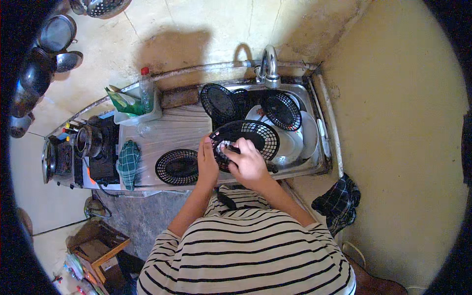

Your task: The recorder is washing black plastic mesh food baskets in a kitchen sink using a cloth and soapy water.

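My left hand (207,158) grips the left rim of a black oval plastic basket (263,138), which is tilted over the front of the sink. Pressed against the basket's inner left side is a light checkered cloth (223,146), pinched in my right hand (250,162). To the left, a second black basket (177,166) lies on the plastic-covered counter. Behind the held basket, more black baskets lean in the sink, one (219,103) at the left and one (282,110) resting on white plates (289,145).
A curved metal faucet (271,66) rises behind the steel sink (320,167). On the counter's left are a green checkered cloth (128,164), a white tub (138,117) with a red-capped bottle (146,92), and a stove (103,162). A dark cloth (337,202) hangs at right.
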Demonstrator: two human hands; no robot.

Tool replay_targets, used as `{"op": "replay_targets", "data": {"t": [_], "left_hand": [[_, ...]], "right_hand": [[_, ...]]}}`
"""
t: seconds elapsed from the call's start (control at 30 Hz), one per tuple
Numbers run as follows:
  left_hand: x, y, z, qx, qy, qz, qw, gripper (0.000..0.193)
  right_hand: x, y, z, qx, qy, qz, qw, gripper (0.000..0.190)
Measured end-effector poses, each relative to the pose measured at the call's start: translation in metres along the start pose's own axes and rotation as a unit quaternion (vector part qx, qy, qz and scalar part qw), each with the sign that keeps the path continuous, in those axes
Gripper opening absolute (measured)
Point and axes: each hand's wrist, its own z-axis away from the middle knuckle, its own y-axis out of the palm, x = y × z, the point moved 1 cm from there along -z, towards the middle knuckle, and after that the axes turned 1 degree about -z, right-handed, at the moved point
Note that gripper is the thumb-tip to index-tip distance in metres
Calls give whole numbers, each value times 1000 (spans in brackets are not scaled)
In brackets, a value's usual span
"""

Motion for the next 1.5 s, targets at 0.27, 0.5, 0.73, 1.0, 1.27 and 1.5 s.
{"op": "replay_targets", "data": {"t": [0.27, 0.5, 0.73, 1.0, 1.27, 1.5], "left_hand": [[14, -16, -11, 9, -56, 101, 993, 46], [-22, -4, 7, 34, 24, -26, 999, 43], [-3, 2, 10, 35, 40, -32, 998, 40], [18, -9, -1, 48, -41, 56, 996, 48], [-14, -8, 5, 49, -23, 48, 997, 46], [-28, 10, 9, 109, 137, -62, 983, 39]], "right_hand": [[-21, -14, 30, 10, 72, 86, 994, 37], [-41, -10, 23, -50, 193, 147, 969, 37], [1, 5, 3, 2, 40, 35, 999, 39], [-19, -13, 9, 140, -27, -97, 985, 40], [-47, -24, 15, -82, 187, -189, 960, 39], [-14, 3, 6, -97, 57, -133, 985, 40]]}}
